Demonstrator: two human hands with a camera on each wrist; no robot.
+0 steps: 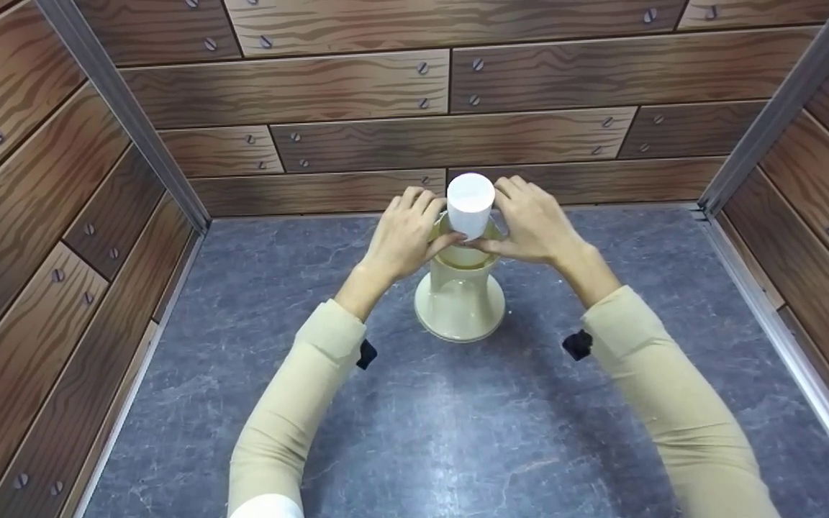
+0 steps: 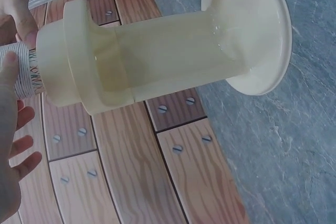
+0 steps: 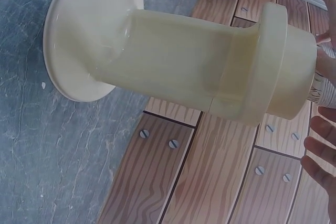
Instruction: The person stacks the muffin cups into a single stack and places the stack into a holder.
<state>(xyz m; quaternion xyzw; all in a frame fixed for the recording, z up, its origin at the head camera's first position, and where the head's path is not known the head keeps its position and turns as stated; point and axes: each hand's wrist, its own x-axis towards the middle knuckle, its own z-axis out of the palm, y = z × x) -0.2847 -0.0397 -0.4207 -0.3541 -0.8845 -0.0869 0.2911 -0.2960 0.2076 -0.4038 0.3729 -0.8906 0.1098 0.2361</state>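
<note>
A cream-coloured pedestal (image 1: 460, 309), apparently a cup dispenser, stands upright on a round flared base, with a see-through body (image 2: 168, 53) and a wide collar (image 3: 265, 66) on top. A white stack of paper cups (image 1: 470, 205) rises from its mouth, closely ridged, with a printed band low down by the collar. My left hand (image 1: 404, 232) holds the stack from the left, its thumb on the near side. From the right, my right hand (image 1: 533, 224) grips it too, thumb likewise in front. How far the stack reaches inside is hard to see.
The dispenser stands on a grey-blue marbled table (image 1: 256, 324). Wood-patterned panels (image 1: 357, 86) rise behind and at both sides, joined by metal corner strips (image 1: 767, 122). Dark wrist mounts (image 1: 577, 345) sit under both sleeves.
</note>
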